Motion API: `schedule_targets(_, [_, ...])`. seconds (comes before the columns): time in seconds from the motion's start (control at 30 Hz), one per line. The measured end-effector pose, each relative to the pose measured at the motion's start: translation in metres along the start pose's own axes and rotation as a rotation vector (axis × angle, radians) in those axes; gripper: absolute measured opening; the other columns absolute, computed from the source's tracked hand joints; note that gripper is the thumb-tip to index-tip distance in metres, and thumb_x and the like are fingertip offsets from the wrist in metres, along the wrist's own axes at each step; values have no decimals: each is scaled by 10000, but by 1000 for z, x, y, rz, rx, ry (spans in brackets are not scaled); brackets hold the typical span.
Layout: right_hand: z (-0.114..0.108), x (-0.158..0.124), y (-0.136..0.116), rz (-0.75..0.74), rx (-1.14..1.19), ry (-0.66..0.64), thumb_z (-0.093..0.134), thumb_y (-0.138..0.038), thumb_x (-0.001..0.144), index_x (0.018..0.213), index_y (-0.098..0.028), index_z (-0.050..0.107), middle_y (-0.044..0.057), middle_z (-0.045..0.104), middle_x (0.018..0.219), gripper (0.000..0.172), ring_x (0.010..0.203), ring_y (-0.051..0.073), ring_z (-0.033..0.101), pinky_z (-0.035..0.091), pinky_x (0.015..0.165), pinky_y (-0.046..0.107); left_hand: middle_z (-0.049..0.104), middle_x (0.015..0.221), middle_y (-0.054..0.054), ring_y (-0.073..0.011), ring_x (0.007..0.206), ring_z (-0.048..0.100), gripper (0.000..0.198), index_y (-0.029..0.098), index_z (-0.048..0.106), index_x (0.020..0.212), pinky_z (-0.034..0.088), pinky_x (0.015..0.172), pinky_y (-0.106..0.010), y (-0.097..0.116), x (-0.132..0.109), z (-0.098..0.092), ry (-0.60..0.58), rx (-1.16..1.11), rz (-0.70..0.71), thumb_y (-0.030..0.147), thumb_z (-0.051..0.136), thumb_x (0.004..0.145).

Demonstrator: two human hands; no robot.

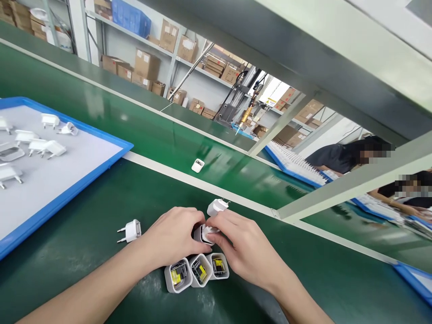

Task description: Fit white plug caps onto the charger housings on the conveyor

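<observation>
Assembling a small white plastic charger housing, left hand and right hand grasp it; seating likely needs square alignment.

- Blue tray is sitting on the green belt at left, carrying scattered white plug parts.
- One two-pin plug is lying alone on the belt, pins pointing left.
- Three open housings are standing in a row, touching, yellow parts showing inside.
- Small white cap is resting on the far belt.
- Cartons are filling the shelving behind.
- A seated person is working at right.
</observation>
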State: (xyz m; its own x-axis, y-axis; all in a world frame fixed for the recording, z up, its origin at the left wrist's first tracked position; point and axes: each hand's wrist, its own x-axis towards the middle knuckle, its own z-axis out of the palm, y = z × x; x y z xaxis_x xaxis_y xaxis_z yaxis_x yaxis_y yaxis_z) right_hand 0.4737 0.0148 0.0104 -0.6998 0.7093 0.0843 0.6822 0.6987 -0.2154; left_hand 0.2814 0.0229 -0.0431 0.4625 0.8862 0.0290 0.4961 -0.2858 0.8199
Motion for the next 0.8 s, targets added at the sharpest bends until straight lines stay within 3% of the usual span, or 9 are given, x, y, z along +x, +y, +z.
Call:
schedule_targets(0.3, [3,0,-6,0,-88,-36,410,-174,1015,908,-208,535,47,573,813,168,711,188,481,311,600,312,647,805,11,-211,761,574,245,228,551,732,318,577,-287,2,-1,0,19,17,-21,394,730,730])
schedule_targets(0.6, [7,2,-7,14,-76,-19,398,-124,988,848,-205,511,43,560,797,197,724,183,485,329,602,300,656,780,-5,-197,712,590,227,221,557,715,300,540,-278,2,0,-3,-2,-22,-12,373,725,708])
schedule_targets(0.8, [8,1,-8,-7,-87,-11,402,-112,975,875,-199,542,47,577,820,194,744,181,499,368,632,289,674,800,-25,-233,764,623,234,217,564,709,323,576,-286,-2,-1,-1,39,-9,40,374,737,692])
